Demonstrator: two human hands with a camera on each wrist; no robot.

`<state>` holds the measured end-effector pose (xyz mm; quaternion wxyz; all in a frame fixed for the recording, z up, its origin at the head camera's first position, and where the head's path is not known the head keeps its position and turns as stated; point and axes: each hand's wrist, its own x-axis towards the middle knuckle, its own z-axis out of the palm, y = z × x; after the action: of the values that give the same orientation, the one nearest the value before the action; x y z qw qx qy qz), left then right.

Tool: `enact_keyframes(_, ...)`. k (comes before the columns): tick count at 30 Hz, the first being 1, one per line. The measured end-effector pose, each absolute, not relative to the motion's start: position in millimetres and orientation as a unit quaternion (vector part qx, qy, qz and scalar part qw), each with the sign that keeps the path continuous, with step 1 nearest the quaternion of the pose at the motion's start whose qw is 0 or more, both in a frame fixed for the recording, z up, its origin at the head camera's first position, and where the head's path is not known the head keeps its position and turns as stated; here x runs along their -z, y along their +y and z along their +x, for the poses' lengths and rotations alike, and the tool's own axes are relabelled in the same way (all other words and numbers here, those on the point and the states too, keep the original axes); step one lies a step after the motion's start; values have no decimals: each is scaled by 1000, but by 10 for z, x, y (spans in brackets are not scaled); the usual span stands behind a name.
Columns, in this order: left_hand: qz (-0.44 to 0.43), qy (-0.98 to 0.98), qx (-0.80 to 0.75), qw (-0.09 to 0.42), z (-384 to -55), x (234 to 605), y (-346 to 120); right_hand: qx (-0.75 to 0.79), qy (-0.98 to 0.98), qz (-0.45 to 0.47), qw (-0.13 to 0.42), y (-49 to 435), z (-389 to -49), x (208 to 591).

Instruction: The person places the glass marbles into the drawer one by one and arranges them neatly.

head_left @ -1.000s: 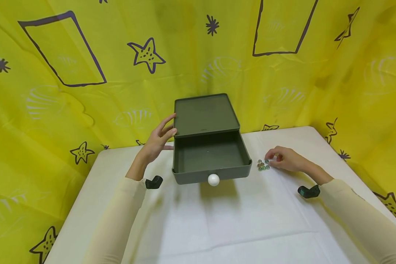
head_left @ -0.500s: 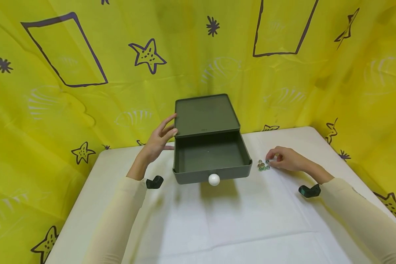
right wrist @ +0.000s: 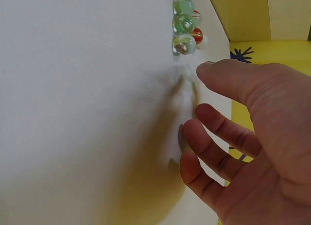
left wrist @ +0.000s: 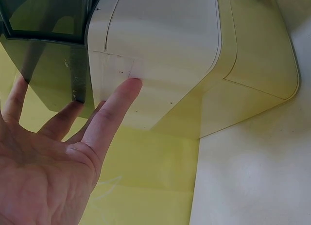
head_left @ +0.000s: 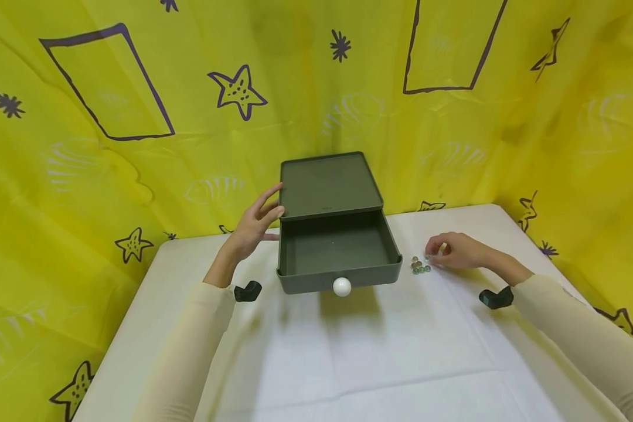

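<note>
My left hand [head_left: 249, 230] touches the left side of a dark green drawer box [head_left: 329, 186], fingers spread and fairly straight. In the left wrist view, its fingertips rest on the box's white and green side [left wrist: 160, 55]. The box's drawer [head_left: 340, 249] is pulled out and shows a bare inside and a round white knob [head_left: 341, 287]. To the right, my right hand [head_left: 456, 251] has thumb and index finger curled round a small glass marble [head_left: 427, 257]; that marble is hidden in the right wrist view. Several glass marbles [right wrist: 183, 24] lie together beside the thumb.
A white cloth [head_left: 348, 357] covers the table under the box and marbles. The yellow patterned curtain [head_left: 316, 76] hangs close behind and on both sides. A dark wrist camera [head_left: 248, 291] sits at the left cuff, and another wrist camera [head_left: 496, 298] at the right.
Both hands keep nearly the same places, and the box and drawer stand as before. The marble at the right fingertips looks paler now. The head view has shifted very slightly.
</note>
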<state>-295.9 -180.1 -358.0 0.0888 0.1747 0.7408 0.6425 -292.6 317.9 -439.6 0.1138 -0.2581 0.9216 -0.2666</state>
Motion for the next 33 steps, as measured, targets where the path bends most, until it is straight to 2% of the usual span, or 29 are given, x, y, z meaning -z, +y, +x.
enact_keyframes(13, 174, 740, -643, 94, -2977, 3597, -1784, 238, 924, -281, 100, 3191, -2900, 3953)
enact_keyframes(33, 187, 738, -642, 87, -2963, 3605, -1812, 247, 929, -276, 7, 3175, -2927, 2902)
